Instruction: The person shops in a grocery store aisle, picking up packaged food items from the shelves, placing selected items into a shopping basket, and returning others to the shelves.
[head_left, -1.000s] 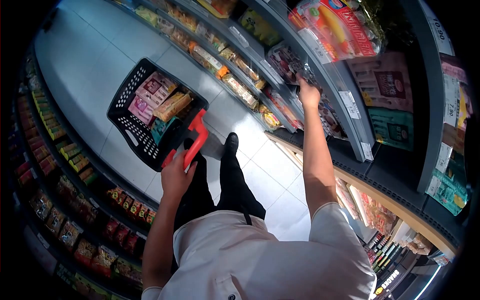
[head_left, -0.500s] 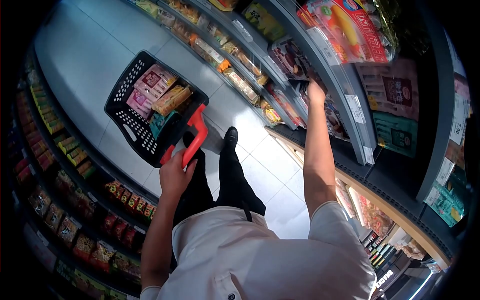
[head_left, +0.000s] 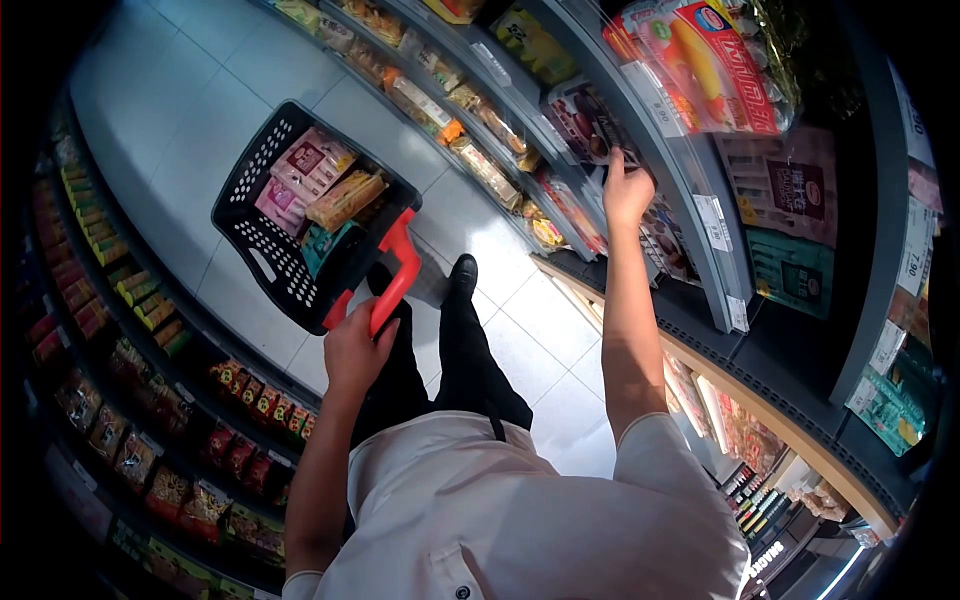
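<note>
One hand is at the basket, the other at the shelf.
The person's left hand (head_left: 355, 348) is closed around the red handle (head_left: 402, 272) of a black basket (head_left: 243, 188), in which lie pink packages (head_left: 312, 165), a tan package (head_left: 347, 200) and a teal package (head_left: 325, 248). The right hand (head_left: 630, 188) is extended to the shelf (head_left: 672, 160), its fingertips at the edge of a dark package (head_left: 583, 120) (whether they grip it or only touch it, one cannot tell). This dark package is in the shelf row, near a yellow-green package (head_left: 535, 45).
</note>
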